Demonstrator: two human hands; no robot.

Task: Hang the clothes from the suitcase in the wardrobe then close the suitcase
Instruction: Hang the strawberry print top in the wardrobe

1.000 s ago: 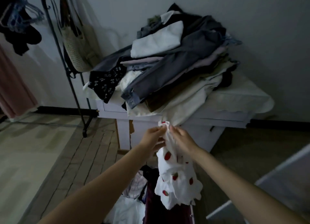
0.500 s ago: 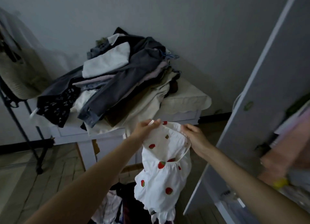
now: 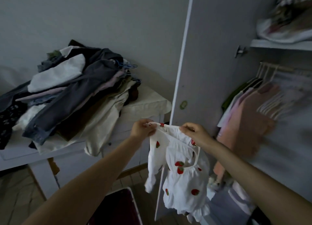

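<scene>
Two hands, left (image 3: 142, 128) and right (image 3: 194, 133), each grip pinching one strawberry-print garment (image 3: 182, 170); one suitcase (image 3: 118, 206) below.

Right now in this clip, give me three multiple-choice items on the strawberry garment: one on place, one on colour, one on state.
1. Where is the piled-up clothing?
A. On the white table left of the wardrobe door
B. On the wardrobe's top shelf
C. On the floor

2. What colour is the held garment?
A. Plain grey
B. White with red strawberries
C. Black with flowers

3. How is the garment held?
A. On a hanger
B. By one hand
C. By both hands at its top edge

Key: 1 A, the pile rests on the table. 2 B, the garment shows it. 3 C, left hand and right hand pinch it.
</scene>
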